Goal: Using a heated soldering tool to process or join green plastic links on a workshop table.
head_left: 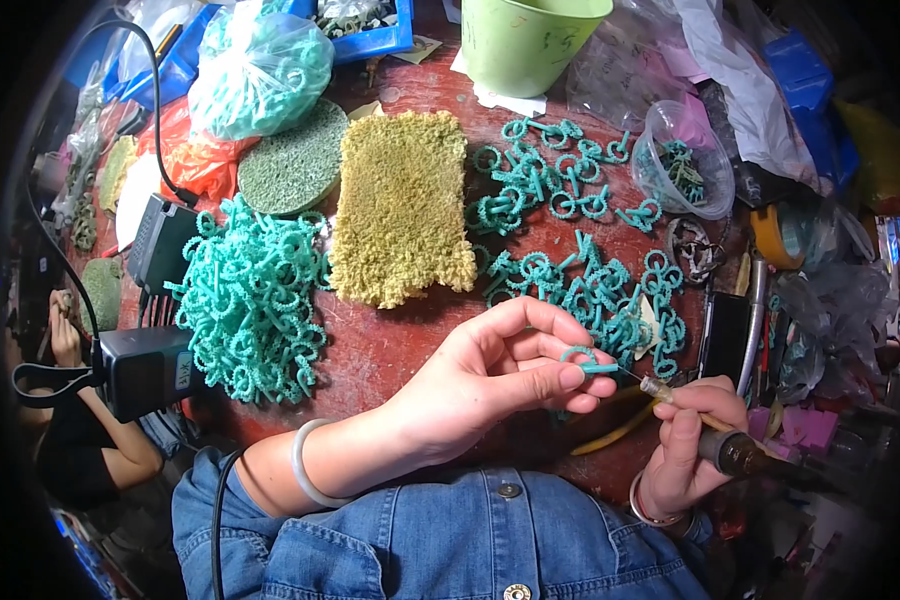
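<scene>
My left hand (515, 370) pinches a small turquoise ring piece with a straight stem (595, 367) between thumb and fingers. My right hand (695, 440) grips a pen-like tool (730, 448) with a dark handle, a pale front and a thin tip, which points at that piece; I cannot tell if they touch. A dense heap of similar turquoise pieces (245, 300) lies left of a yellow spongy pad (400, 205). Looser pieces lie in two groups (540, 180) to the pad's right, the nearer one just beyond my left hand.
A green round pad (290, 155), turquoise-filled bag (260, 75), blue trays (375, 40), green bucket (530, 50) and clear tub (682, 165) are at the back. Black devices (145, 370) with cables stand left. A yellow tape roll (775, 235) lies right. Another person's arm (110, 430) shows at far left.
</scene>
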Demonstrator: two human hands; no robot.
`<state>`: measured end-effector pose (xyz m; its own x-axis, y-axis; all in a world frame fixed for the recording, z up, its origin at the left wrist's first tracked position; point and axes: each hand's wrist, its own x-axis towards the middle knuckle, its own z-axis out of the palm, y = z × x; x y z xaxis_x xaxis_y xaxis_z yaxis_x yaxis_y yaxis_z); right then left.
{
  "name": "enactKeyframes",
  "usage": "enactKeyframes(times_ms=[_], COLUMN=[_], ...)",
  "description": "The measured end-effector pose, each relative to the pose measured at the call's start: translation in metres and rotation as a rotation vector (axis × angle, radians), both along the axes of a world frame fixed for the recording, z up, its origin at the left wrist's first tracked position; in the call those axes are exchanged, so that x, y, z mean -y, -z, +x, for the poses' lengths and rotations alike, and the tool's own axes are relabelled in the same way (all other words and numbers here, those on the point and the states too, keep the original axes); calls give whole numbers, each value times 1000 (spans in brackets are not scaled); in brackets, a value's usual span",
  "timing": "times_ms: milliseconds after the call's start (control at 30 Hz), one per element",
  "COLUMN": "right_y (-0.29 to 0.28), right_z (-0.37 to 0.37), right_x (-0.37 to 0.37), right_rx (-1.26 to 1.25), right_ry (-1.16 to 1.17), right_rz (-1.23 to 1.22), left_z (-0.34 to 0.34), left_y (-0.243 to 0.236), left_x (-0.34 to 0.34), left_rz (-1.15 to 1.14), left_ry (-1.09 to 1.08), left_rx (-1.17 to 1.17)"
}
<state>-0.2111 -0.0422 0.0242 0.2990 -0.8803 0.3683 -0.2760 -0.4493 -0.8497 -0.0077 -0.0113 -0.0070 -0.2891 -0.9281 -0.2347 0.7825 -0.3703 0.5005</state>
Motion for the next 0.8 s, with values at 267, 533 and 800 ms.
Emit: enactKeyframes(times_ms=[267,533,800], right_y=[2,-1,7], right_z=[8,1,4], right_x=[1,1,3], right_rx=[2,-59,-29], right_ry=[-20,-68,-99], right_rz=[-81,-41,-128], left_z=[0,0,0], left_y=[0,2,1], left_x=[1,0,0], left_rz=[25,23,0], left_ry=[3,-7,0], left_rx=[0,-1,61])
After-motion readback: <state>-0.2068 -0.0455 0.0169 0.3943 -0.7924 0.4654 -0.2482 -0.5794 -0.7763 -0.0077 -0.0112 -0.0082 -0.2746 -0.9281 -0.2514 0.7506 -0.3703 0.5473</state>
